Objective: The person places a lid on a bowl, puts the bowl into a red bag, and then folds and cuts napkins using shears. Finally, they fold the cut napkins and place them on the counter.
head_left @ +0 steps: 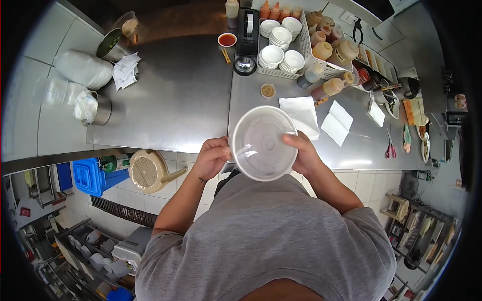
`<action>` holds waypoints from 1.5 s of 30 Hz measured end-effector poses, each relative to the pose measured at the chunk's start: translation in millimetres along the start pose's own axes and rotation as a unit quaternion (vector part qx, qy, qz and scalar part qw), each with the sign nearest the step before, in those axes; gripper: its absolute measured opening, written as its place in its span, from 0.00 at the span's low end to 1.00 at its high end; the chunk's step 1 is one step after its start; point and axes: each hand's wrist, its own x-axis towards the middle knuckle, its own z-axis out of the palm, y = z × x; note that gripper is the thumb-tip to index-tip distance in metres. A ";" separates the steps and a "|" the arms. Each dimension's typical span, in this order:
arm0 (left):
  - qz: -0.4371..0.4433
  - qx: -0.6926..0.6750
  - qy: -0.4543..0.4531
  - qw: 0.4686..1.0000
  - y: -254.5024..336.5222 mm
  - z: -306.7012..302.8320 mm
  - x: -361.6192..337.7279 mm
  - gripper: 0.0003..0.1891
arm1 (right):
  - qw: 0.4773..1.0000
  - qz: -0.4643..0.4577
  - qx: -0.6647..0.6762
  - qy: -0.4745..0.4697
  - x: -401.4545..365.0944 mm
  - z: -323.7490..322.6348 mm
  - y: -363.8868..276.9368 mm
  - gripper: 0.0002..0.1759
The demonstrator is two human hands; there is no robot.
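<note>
A round, whitish plastic tub with a clear lid [265, 143] is held in front of my chest, over the counter's front edge. My right hand [305, 154] grips its right side, thumb lying on top of the lid and the other fingers hidden beneath. At the left rim, my left hand [213, 158] is closed, its fingertips pinching the edge. What the tub holds, if anything, I cannot make out. Just beyond it lie a white napkin [300, 116] and a small lidded sauce cup [268, 90].
On the steel counter [175, 95] stand a call bell [245, 65], a bowl of red sauce [227, 39], a basket of stacked white dishes [271, 56] and a crate of sauce bottles [331, 47]. Scissors [390, 145] lie at right; a beige stool [146, 171] is below left.
</note>
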 end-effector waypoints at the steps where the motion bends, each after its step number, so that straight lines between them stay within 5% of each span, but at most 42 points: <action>1: -0.025 0.001 -0.032 0.999 0.6 -4.2 1.0 0.06 | 0.999 -0.029 -0.013 -0.012 -1.9 0.1 1.3 0.41; 6: -0.002 0.093 -0.065 0.994 15.9 15.9 5.9 0.12 | 0.999 -0.053 -0.001 -0.013 -9.3 -0.1 4.5 0.43; 8: 0.188 0.282 -0.090 0.936 20.5 20.2 10.4 0.16 | 0.998 -0.045 0.051 0.018 -11.5 -2.7 9.3 0.43; 9: 0.215 0.302 -0.079 0.925 19.9 20.1 12.2 0.18 | 0.998 -0.043 0.049 0.019 -11.7 -1.9 12.7 0.43; 14: 0.182 0.183 -0.049 0.965 9.9 27.8 25.3 0.17 | 0.992 -0.062 0.098 0.041 -7.3 -1.1 26.2 0.44; 16: 0.250 0.139 0.057 0.956 6.7 31.9 29.2 0.15 | 0.992 -0.071 0.097 0.040 -5.7 4.0 23.3 0.43; 20: 0.281 0.220 0.074 0.931 9.4 18.7 25.1 0.10 | 0.990 -0.102 0.072 0.063 -0.8 12.9 24.2 0.41; 22: 0.114 0.256 0.053 0.958 14.7 11.8 22.8 0.08 | 0.989 -0.119 0.047 0.075 2.9 18.8 24.8 0.40; 23: 0.116 0.258 0.053 0.958 13.3 13.8 22.1 0.08 | 0.986 -0.137 0.023 0.090 5.1 21.4 25.2 0.39; 25: -0.018 0.069 0.087 0.994 13.1 28.0 17.5 0.17 | 0.982 -0.151 -0.030 0.112 11.4 22.9 33.7 0.39; 29: -0.086 -0.075 0.056 0.992 10.2 34.1 11.8 0.28 | 0.972 -0.155 -0.088 0.150 29.0 -0.6 60.0 0.41; 32: -0.106 0.092 0.070 0.988 -18.3 17.0 14.0 0.32 | 0.976 -0.136 -0.077 0.150 29.7 -10.9 67.6 0.41; 34: -0.107 0.049 0.072 0.990 -23.8 11.9 11.1 0.32 | 0.966 -0.100 0.176 0.160 27.5 -21.6 63.5 0.34; 35: -0.106 0.003 0.072 0.992 -27.1 10.7 8.4 0.32 | 0.977 -0.098 0.134 0.136 23.2 -28.7 61.9 0.24; 39: -0.111 -0.059 0.060 0.990 -46.4 19.5 -1.4 0.33 | 0.983 -0.090 0.091 0.129 19.8 -60.3 76.0 0.15; 43: -0.085 -0.037 0.081 0.992 -69.0 36.1 -15.2 0.33 | 0.944 -0.197 0.047 0.260 -12.3 -37.8 69.2 0.13; 45: -0.086 0.001 0.094 0.992 -81.1 45.7 -23.6 0.32 | 0.955 -0.174 0.010 0.239 -24.5 -51.1 75.5 0.11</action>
